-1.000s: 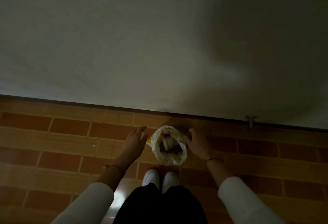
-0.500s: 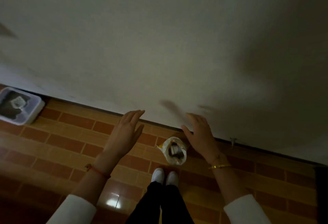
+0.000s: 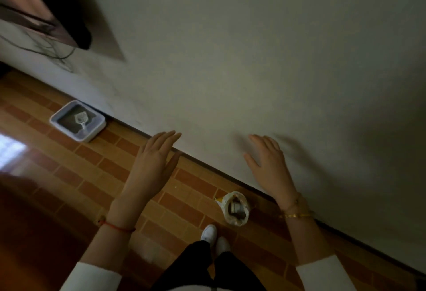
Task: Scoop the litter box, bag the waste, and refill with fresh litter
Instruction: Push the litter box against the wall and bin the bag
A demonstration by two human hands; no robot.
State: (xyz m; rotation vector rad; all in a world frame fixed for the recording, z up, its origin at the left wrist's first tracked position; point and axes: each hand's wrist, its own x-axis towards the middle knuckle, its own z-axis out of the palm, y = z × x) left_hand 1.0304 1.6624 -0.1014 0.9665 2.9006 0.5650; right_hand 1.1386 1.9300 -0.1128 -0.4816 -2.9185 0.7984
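Both hands (image 3: 154, 164) (image 3: 268, 166) raised, fingers spread, empty; waste bag (image 3: 235, 209) on floor by shoes; litter box (image 3: 78, 124) against wall

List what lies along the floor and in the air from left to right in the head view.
Litter box with a scoop in it → left hand → white shoes → open plastic bag standing on the floor → right hand.

Dim, grainy frame w/ motion blur, window glare on floor (image 3: 11, 150) at left, shadow maybe darkening right wall (image 3: 380, 129).
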